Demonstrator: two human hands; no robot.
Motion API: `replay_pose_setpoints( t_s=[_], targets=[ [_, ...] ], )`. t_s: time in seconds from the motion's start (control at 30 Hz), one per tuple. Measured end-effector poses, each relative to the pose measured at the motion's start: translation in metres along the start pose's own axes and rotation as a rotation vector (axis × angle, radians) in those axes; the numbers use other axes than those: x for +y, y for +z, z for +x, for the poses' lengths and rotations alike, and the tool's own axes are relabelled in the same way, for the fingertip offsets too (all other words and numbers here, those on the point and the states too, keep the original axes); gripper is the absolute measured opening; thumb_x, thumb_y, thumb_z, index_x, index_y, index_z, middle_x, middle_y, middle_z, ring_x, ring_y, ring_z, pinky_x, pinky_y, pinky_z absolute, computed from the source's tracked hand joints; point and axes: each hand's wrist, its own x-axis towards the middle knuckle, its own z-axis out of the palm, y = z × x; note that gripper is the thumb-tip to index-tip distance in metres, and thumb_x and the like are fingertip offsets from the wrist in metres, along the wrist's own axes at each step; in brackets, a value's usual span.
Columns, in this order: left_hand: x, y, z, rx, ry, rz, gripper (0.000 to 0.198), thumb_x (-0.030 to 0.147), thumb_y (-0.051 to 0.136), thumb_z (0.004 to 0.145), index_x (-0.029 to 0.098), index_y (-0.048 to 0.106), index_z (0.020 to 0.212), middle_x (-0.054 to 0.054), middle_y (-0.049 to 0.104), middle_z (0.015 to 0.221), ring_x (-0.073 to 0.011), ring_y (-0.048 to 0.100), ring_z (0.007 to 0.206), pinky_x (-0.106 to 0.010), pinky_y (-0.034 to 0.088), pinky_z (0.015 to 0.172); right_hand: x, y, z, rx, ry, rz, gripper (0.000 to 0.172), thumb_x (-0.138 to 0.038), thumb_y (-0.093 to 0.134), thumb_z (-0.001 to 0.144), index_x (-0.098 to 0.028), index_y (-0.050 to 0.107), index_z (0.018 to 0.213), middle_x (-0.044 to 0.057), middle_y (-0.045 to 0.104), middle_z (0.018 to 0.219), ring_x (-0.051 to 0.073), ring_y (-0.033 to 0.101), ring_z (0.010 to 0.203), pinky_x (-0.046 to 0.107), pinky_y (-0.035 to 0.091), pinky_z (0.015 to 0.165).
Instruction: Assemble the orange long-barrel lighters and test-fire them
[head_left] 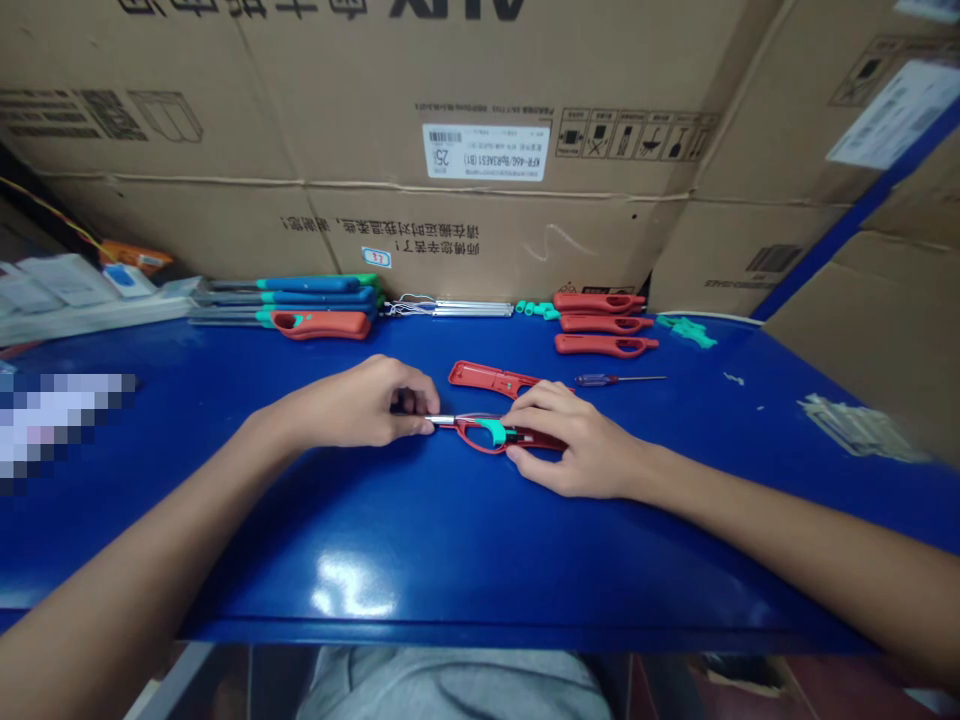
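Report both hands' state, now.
Left hand: closed, pinching the silver tube.
Right hand: partly closed, holding the red casing.

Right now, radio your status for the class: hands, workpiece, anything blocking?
Left hand pinching silver metal tube. Right hand holding red plastic handle shell with green plastic trigger. Purple-handled metal screwdriver lies beyond right hand, not blocking.

Spread across my glossy blue table: a screwdriver — with an open red casing half just to its left, more red casings and green pieces behind it. Farther to the screwdriver's left I have silver tubes and stacked lighters; to its right lies a heap of pale strips.
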Motion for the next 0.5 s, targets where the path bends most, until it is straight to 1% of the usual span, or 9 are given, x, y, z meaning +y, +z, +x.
replay_pose_setpoints(
  t_s=[0.2, 0.5],
  targets=[
    [0.0048, -0.0001, -0.0002, -0.005, 0.031, 0.004, 0.023, 0.031, 0.058, 0.083, 0.019, 0.072, 0.097, -0.003, 0.073, 0.089, -0.0163, 0.064, 0.074, -0.025, 0.048, 0.068, 0.0004, 0.0003, -0.0005, -0.003, 0.010, -0.004, 0.017, -0.021, 0.063, 0.082, -0.017, 0.069, 0.098, 0.009, 0.068, 0.093, 0.021, 0.061, 0.088, 0.040, 0.048, 0.084],
    [0.0031, 0.0015, 0.0019, 0.031, 0.039, 0.026, 0.022, 0.031, 0.056, 0.084, 0.019, 0.073, 0.093, -0.003, 0.074, 0.088, -0.0165, 0.065, 0.074, -0.026, 0.049, 0.067, 0.0001, 0.0006, -0.0010, -0.008, 0.018, 0.001, 0.016, -0.021, 0.062, 0.083, -0.017, 0.069, 0.098, 0.009, 0.068, 0.094, 0.021, 0.061, 0.088, 0.040, 0.048, 0.084]
  ],
)
